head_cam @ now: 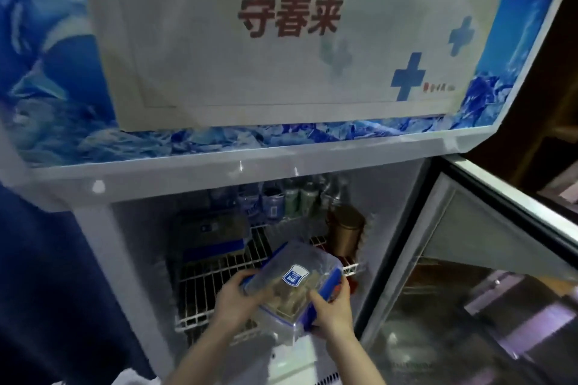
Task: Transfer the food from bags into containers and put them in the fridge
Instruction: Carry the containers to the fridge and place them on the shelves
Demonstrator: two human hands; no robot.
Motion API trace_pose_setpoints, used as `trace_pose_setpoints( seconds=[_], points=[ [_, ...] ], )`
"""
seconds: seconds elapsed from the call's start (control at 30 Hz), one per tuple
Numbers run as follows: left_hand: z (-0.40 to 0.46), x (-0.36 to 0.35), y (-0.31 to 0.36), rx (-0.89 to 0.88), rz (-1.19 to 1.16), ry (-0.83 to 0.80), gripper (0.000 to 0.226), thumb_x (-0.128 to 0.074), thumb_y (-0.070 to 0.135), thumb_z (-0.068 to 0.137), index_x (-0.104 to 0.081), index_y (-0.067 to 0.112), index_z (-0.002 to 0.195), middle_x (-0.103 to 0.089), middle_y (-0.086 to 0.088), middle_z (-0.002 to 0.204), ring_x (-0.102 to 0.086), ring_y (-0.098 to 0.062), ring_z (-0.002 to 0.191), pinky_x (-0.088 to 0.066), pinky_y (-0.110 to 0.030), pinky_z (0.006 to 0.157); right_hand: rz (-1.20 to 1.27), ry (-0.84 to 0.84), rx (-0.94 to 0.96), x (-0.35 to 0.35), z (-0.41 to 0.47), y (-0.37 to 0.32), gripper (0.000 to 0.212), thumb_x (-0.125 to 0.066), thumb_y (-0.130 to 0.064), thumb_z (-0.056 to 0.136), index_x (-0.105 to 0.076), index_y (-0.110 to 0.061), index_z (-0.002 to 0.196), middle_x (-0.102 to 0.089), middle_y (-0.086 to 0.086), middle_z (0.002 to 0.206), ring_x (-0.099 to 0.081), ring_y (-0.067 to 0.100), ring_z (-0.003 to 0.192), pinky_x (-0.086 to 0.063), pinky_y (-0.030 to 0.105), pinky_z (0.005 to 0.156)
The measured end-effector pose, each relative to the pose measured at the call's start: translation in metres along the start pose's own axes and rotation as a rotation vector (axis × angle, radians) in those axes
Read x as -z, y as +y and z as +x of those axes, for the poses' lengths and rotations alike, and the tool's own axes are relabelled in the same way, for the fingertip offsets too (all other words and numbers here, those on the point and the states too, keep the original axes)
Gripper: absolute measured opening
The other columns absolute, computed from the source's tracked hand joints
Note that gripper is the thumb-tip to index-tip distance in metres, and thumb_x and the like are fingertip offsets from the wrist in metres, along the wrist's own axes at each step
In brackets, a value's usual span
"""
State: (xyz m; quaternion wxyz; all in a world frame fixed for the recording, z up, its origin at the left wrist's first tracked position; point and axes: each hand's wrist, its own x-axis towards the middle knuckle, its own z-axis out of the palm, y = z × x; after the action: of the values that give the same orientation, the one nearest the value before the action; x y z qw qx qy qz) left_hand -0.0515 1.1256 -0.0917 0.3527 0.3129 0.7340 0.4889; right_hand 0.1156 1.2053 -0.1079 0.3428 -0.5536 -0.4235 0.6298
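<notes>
Both forearms reach up from the bottom edge, cut off at the elbows. Beyond the fingers stands the fridge, door swung open to the right; bottles at the back are dim and blurred. Its wire shelf lies partly hidden under the container, a clear box with blue clips, a blue label and brownish food, tilted over the shelf's front. Left hand and right hand clamp its two sides, fingers curled round it.

wire shelf front free, gold canister right
</notes>
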Motion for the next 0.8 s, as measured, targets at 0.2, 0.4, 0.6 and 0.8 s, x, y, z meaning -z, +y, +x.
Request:
trace_pose_setpoints(
  seconds=[0.2, 0.4, 0.6, 0.8],
  points=[
    [0.04, -0.023, -0.024, -0.123, 0.14, 0.083, 0.043, -0.073, 0.055, 0.066, -0.058, 0.041, 0.104, -0.046, 0.01, 0.124, -0.06, -0.016, 0.104, -0.052, -0.039, 0.092, 0.131, 0.097, 0.061, -0.034, 0.077, 0.013, 0.1, -0.076, -0.015, 0.076, -0.01, -0.054, 0.14, -0.051, 0.007, 0.136, -0.059, 0.033, 0.112, -0.05, 0.059, 0.091],
    [0.044, -0.045, -0.027, -0.145, 0.342, -0.02, 0.049, -0.065, 0.037, 0.088, -0.046, 0.034, 0.133, -0.041, 0.001, 0.142, -0.049, -0.017, 0.125, -0.042, -0.031, 0.104, 0.083, -0.047, 0.022, -0.049, 0.083, -0.004, 0.101, -0.066, 0.001, 0.083, 0.001, -0.032, 0.151, -0.041, 0.007, 0.142, -0.046, 0.03, 0.128, -0.037, 0.05, 0.109],
    [0.063, -0.051, -0.019, -0.109, 0.464, -0.098, 0.072, -0.059, 0.042, 0.09, -0.021, 0.033, 0.151, -0.008, 0.001, 0.161, -0.027, -0.021, 0.143, -0.03, -0.03, 0.112, -0.351, -0.08, 0.158, -0.022, 0.101, -0.004, 0.052, -0.062, -0.008, 0.087, -0.047, -0.02, 0.134, -0.049, 0.007, 0.137, -0.048, 0.027, 0.126, -0.044, 0.031, 0.096],
    [0.052, -0.05, -0.009, -0.083, 0.421, -0.065, 0.066, -0.061, 0.034, 0.091, -0.029, 0.025, 0.148, -0.025, -0.003, 0.157, -0.035, -0.02, 0.138, -0.031, -0.02, 0.103, -0.473, -0.175, 0.15, -0.008, 0.095, -0.019, 0.052, -0.062, -0.008, 0.088, -0.046, -0.013, 0.136, -0.049, 0.008, 0.138, -0.049, 0.025, 0.124, -0.041, 0.034, 0.102]
  ],
)
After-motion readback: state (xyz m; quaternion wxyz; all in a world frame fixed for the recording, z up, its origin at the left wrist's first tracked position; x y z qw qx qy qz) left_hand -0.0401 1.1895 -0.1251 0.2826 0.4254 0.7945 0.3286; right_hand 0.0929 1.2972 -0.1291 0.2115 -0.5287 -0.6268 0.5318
